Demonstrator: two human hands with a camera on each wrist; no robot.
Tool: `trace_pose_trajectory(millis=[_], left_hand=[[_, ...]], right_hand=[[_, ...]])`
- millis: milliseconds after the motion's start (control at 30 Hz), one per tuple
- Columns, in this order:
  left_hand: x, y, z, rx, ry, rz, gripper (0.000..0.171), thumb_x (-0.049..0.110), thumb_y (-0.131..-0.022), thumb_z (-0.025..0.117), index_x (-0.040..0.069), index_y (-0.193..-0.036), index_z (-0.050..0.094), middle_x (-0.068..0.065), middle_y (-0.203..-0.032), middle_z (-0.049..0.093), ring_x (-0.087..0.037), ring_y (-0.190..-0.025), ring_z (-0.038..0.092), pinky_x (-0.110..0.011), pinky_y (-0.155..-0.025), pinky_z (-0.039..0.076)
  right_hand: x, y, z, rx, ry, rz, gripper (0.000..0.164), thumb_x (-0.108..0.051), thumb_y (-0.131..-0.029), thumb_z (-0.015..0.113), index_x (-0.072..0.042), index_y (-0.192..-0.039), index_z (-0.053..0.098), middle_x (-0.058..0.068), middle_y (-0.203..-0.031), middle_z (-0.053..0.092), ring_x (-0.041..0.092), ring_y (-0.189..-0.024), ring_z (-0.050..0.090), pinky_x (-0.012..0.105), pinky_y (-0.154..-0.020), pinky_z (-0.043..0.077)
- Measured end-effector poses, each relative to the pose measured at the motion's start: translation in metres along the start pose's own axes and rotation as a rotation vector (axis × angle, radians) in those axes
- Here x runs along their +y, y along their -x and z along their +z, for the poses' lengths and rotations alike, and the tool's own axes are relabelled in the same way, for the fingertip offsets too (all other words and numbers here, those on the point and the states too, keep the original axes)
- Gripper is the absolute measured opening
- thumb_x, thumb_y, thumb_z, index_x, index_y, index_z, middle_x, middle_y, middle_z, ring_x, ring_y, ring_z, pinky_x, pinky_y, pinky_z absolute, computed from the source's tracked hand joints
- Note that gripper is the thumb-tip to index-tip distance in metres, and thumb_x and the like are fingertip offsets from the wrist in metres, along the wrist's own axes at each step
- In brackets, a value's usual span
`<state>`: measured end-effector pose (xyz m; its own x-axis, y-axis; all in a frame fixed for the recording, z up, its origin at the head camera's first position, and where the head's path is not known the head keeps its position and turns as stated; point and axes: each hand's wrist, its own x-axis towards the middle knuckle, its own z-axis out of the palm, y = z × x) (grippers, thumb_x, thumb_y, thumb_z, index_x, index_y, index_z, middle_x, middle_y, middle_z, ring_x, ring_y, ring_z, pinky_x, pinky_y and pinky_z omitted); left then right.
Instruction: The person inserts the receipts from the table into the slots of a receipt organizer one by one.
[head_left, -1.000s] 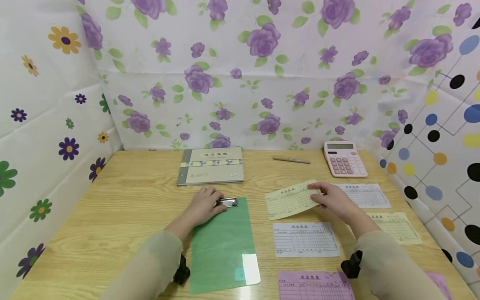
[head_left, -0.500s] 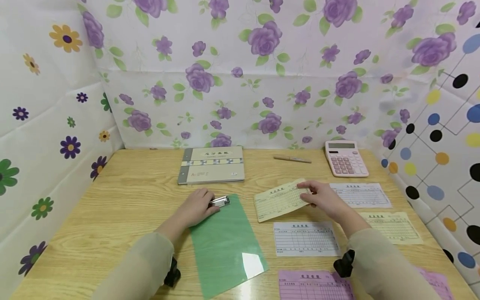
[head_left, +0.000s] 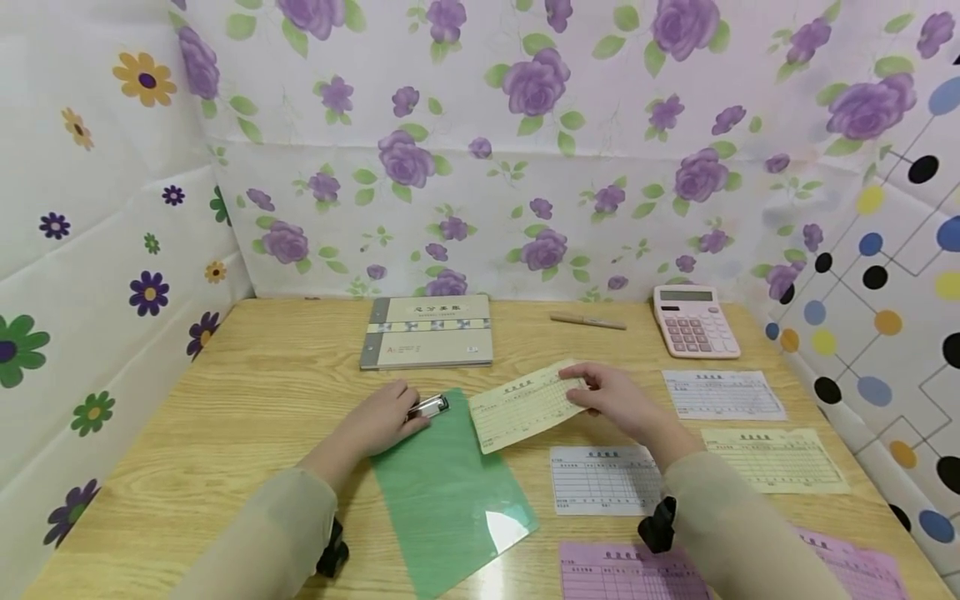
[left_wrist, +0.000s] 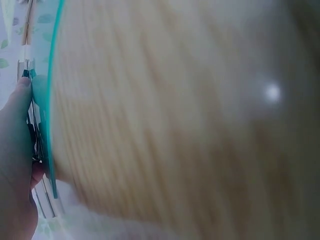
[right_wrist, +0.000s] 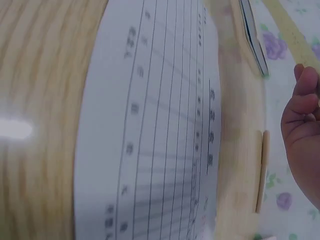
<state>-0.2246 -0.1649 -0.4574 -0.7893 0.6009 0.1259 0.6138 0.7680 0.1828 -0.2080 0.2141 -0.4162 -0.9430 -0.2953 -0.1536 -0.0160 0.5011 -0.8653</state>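
Note:
My left hand grips the top end of a green see-through clipboard at its metal clip. The left wrist view catches the board edge-on as a thin green line, with the thumb at the clip. My right hand pinches the right end of a yellow receipt slip, printed with a grid. The slip's left end overlaps the board's right edge, just right of the clip. In the right wrist view only part of the right hand shows, fingers curled.
White slips, another yellow slip and pink slips lie on the right of the wooden table. An account book, a pen and a pink calculator sit along the back.
My right hand has carried the yellow slip leftward to the clipboard. My left hand has shifted slightly left, turning the board so its lower end swings right.

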Motion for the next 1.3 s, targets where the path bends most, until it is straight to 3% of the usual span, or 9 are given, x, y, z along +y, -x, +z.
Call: trace_pose_trajectory(millis=[100, 267, 333, 500, 633, 933, 1067, 1300], left_hand=[[-0.001, 0.002, 0.001, -0.002, 0.004, -0.004, 0.027, 0.037, -0.091, 0.061, 0.012, -0.090, 0.053, 0.002, -0.081, 0.041, -0.013, -0.068, 0.039, -0.031, -0.062, 0.037], [-0.002, 0.005, 0.001, -0.012, -0.013, -0.007, 0.028, 0.039, -0.091, 0.060, 0.011, -0.091, 0.053, 0.003, -0.080, 0.040, -0.012, -0.068, 0.038, -0.030, -0.061, 0.037], [-0.002, 0.005, 0.000, -0.024, -0.022, -0.010, 0.029, 0.039, -0.092, 0.059, 0.011, -0.093, 0.054, 0.003, -0.081, 0.041, -0.012, -0.068, 0.039, -0.030, -0.062, 0.038], [-0.004, 0.004, -0.001, -0.053, -0.056, -0.008, 0.030, 0.041, -0.093, 0.056, 0.010, -0.095, 0.054, 0.003, -0.082, 0.042, -0.011, -0.069, 0.040, -0.030, -0.062, 0.039], [-0.004, 0.003, 0.000, -0.059, -0.081, 0.005, 0.030, 0.040, -0.094, 0.055, 0.010, -0.094, 0.054, 0.003, -0.082, 0.042, -0.010, -0.068, 0.040, -0.030, -0.062, 0.041], [-0.001, 0.001, -0.003, -0.112, -0.085, -0.023, 0.028, 0.037, -0.096, 0.052, 0.009, -0.093, 0.053, 0.001, -0.083, 0.043, -0.012, -0.070, 0.041, -0.031, -0.065, 0.042], [0.002, 0.000, -0.005, -0.138, -0.084, -0.037, 0.027, 0.036, -0.095, 0.052, 0.009, -0.093, 0.054, -0.001, -0.084, 0.045, -0.013, -0.073, 0.044, -0.032, -0.069, 0.044], [0.003, -0.001, -0.005, -0.145, -0.156, -0.004, 0.029, 0.031, -0.098, 0.048, 0.004, -0.097, 0.055, -0.006, -0.089, 0.050, -0.018, -0.080, 0.051, -0.035, -0.077, 0.047]], right_hand=[[-0.007, -0.005, 0.011, -0.059, -0.004, -0.023, 0.035, -0.026, -0.092, 0.062, -0.018, -0.126, 0.058, 0.009, -0.084, 0.042, 0.023, -0.076, 0.045, 0.042, -0.072, 0.047], [-0.018, -0.013, 0.033, -0.156, 0.016, -0.040, 0.031, -0.024, -0.091, 0.062, -0.021, -0.123, 0.060, 0.006, -0.104, 0.050, 0.021, -0.084, 0.047, 0.038, -0.073, 0.046], [-0.023, -0.017, 0.043, -0.176, 0.043, -0.047, 0.030, -0.024, -0.091, 0.062, -0.023, -0.121, 0.061, 0.004, -0.119, 0.052, 0.020, -0.094, 0.050, 0.036, -0.076, 0.047], [-0.036, -0.028, 0.067, -0.220, 0.123, -0.083, 0.027, -0.024, -0.091, 0.062, -0.024, -0.118, 0.063, 0.002, -0.132, 0.049, 0.019, -0.114, 0.047, 0.039, -0.089, 0.043], [-0.046, -0.035, 0.082, -0.249, 0.171, -0.113, 0.028, -0.022, -0.091, 0.062, -0.021, -0.118, 0.063, 0.000, -0.126, 0.054, 0.018, -0.116, 0.047, 0.041, -0.097, 0.037], [-0.052, -0.044, 0.106, -0.262, 0.211, -0.118, 0.029, -0.016, -0.090, 0.061, -0.015, -0.118, 0.062, 0.003, -0.120, 0.056, 0.017, -0.099, 0.052, 0.037, -0.085, 0.043], [-0.054, -0.047, 0.116, -0.243, 0.240, -0.123, 0.030, -0.016, -0.090, 0.062, -0.013, -0.119, 0.061, 0.006, -0.122, 0.057, 0.019, -0.106, 0.052, 0.039, -0.090, 0.042], [-0.054, -0.050, 0.130, -0.206, 0.366, -0.169, 0.042, -0.021, -0.084, 0.069, -0.008, -0.122, 0.059, 0.006, -0.123, 0.057, 0.022, -0.117, 0.049, 0.038, -0.099, 0.036]])
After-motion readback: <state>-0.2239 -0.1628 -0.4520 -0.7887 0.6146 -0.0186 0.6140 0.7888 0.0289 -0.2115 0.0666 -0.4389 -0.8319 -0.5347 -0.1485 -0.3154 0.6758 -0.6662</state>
